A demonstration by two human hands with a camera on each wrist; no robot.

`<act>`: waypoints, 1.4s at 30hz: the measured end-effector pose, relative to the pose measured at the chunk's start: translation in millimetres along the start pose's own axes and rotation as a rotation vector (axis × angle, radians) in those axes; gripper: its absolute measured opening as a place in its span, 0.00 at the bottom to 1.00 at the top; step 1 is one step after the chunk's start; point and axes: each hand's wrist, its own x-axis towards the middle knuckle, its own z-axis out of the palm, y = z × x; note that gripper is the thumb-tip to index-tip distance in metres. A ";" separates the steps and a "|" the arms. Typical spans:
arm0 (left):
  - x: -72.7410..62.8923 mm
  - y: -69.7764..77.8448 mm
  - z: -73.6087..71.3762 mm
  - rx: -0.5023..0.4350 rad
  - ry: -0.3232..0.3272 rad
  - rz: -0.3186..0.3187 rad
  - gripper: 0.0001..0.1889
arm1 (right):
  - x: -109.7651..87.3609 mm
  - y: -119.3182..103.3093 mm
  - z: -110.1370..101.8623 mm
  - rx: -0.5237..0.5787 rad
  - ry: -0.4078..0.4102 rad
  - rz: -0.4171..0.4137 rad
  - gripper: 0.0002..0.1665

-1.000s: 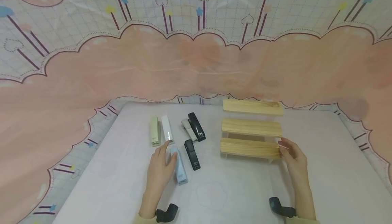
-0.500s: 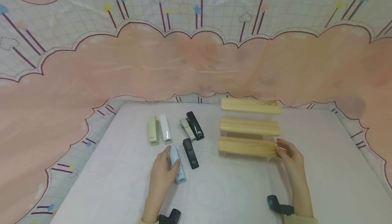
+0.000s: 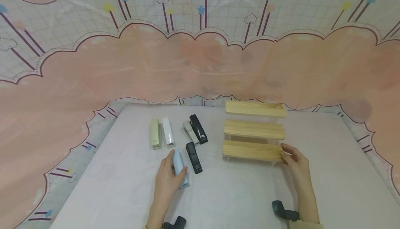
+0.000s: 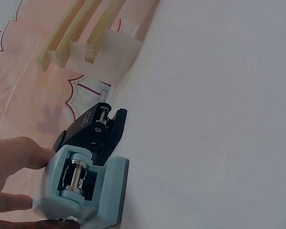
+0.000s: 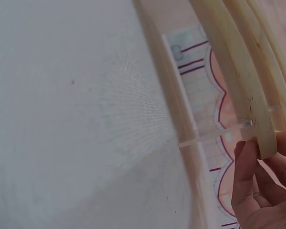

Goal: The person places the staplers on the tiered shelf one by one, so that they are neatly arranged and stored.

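My left hand [image 3: 166, 181] grips a light blue stapler [image 3: 178, 162] on the white table, thumb on its right side and fingers on its left. The left wrist view has the same stapler [image 4: 112, 191] end-on between thumb and fingers, with a black stapler [image 4: 88, 126] just beyond it. On the right, my right hand [image 3: 297, 163] pinches the right end of the lowest plank [image 3: 250, 150] of a three-step wooden rack. In the right wrist view, thumb and fingers lie on both faces of that plank [image 5: 243, 90], beside a clear support.
Behind the blue stapler stand a green stapler [image 3: 155, 133] and a white stapler [image 3: 168, 132]. Right of it lies a small black stapler [image 3: 194, 159]; farther back, a grey stapler [image 3: 190, 132] leans against a larger black stapler [image 3: 198, 129]. A patterned cloth [image 3: 200, 69] hangs behind the table.
My left hand has moved slightly right and its thumb and fingers have closed round the light blue stapler. The right hand keeps its hold on the plank. The head view has shifted slightly.
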 end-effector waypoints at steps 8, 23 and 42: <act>-1.5 1.5 1.6 -0.031 0.011 -0.017 0.38 | 0.7 1.4 -1.1 0.048 -0.021 0.008 0.24; -2.2 3.6 1.9 -0.058 0.041 -0.054 0.39 | -1.1 1.3 -2.6 0.042 -0.039 0.014 0.24; 13.8 5.6 -12.7 -0.053 0.047 -0.035 0.36 | 1.1 -1.8 -2.5 0.029 -0.029 0.029 0.24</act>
